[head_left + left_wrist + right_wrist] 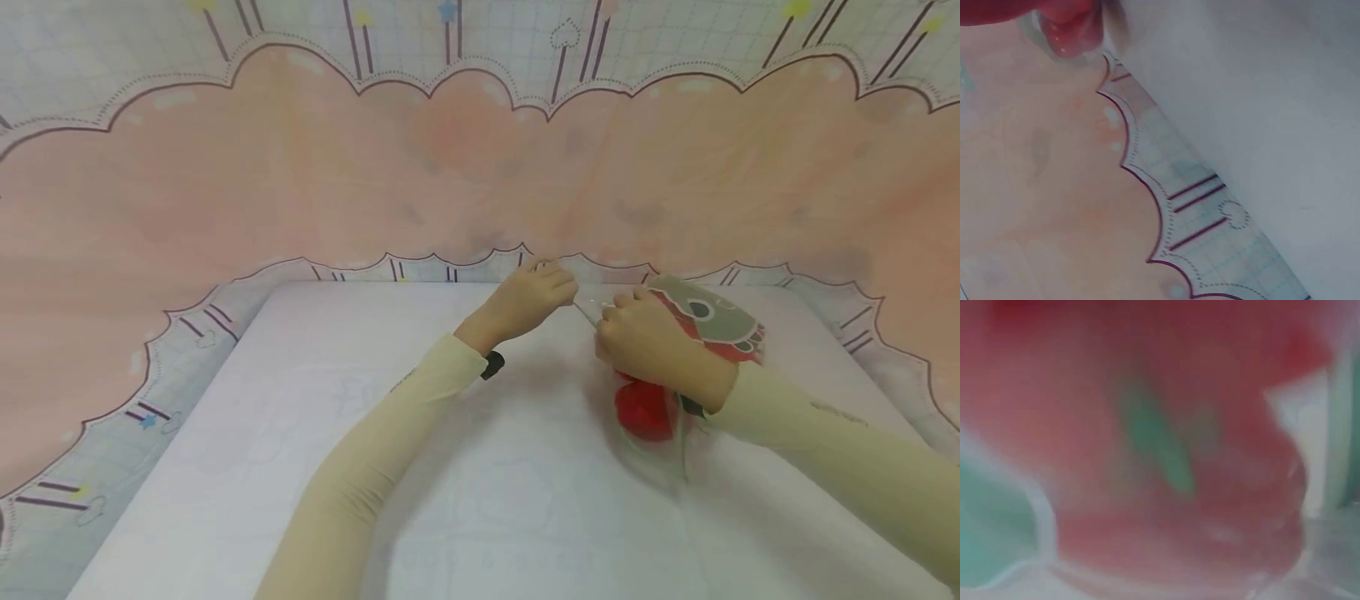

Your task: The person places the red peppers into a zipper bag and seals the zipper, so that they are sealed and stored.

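Note:
My left hand (521, 302) pinches one end of a thin pale cord (585, 314) over the far edge of the white table. To its right, my right hand (647, 340) is curled on the bunched top of a clear plastic bag (720, 310) printed in green and red, with the cord stretched between both hands. Red rounded things (647, 411) show through the bag below the right hand. The right wrist view is blurred and filled by the bag's red contents (1222, 487) with a green patch. In the left wrist view, a red item (1072, 31) in clear plastic shows at top left.
The white table (300, 467) spreads under both arms. Behind it and along its sides hangs a pink and pale-blue patterned cloth (337, 183). A dark band (492, 365) shows at the left wrist.

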The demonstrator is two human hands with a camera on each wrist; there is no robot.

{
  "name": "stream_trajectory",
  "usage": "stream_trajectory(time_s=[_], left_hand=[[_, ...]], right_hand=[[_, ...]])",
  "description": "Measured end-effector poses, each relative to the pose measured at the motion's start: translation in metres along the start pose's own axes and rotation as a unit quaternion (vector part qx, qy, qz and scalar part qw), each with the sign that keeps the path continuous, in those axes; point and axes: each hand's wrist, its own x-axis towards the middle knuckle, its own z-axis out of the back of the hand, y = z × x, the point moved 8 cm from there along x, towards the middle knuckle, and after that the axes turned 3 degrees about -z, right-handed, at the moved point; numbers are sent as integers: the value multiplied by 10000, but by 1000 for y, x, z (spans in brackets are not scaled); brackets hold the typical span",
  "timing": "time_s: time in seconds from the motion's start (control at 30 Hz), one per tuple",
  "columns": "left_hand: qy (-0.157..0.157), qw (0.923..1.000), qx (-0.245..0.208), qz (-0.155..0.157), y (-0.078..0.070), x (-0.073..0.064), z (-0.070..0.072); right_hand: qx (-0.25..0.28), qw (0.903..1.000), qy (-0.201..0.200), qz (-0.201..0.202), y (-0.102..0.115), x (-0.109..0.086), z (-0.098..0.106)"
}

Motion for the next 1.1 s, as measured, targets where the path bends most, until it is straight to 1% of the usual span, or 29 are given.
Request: stream_trajectory(time_s=[0.13,0.3,0.4,0.47,0.6,0.63,0.67,0.73,0.77,0.87,0.93,0.97,1.03,1.1], left_hand=[[119,9999,61,37,7,-5,-6],[0,9999,-56,87,11,-7,-7],[-117,9998,-125,130,14,-7,-7],[-197,9996,-128,133,16,-7,-5],[-264,9996,-7,119,19,-5,-2],[-258,9996,17,138,19,-5,-1],[-238,9996,25,163,18,-4,-1],[-198,9997,37,149,13,-2,0],[-169,9998,19,80,8,0,1],[-209,9990,107,-378,-15,5,1],[-359,9968,280,-653,-30,9,3],[-451,9957,363,-726,-35,11,4],[-638,9941,559,-680,-39,13,7],[-737,9939,647,-504,-37,15,9]], right_hand=[[-163,9987,444,171,4,-4,-2],[-300,9958,847,187,1,-6,3],[-331,9957,844,205,-4,-8,10],[-240,9961,836,124,-8,-9,14],[95,9949,994,-106,-17,-12,18],[240,9946,986,-222,-20,-12,18],[299,9944,980,-251,-21,-12,19],[347,9949,913,-264,-22,-14,20],[345,9954,852,-261,-22,-14,20],[275,9959,831,-211,-20,-16,17],[216,9963,818,-170,-17,-17,15],[203,9966,781,-159,-16,-17,14],[252,9978,582,-178,-14,-19,15],[344,9984,386,-221,-14,-23,17]])
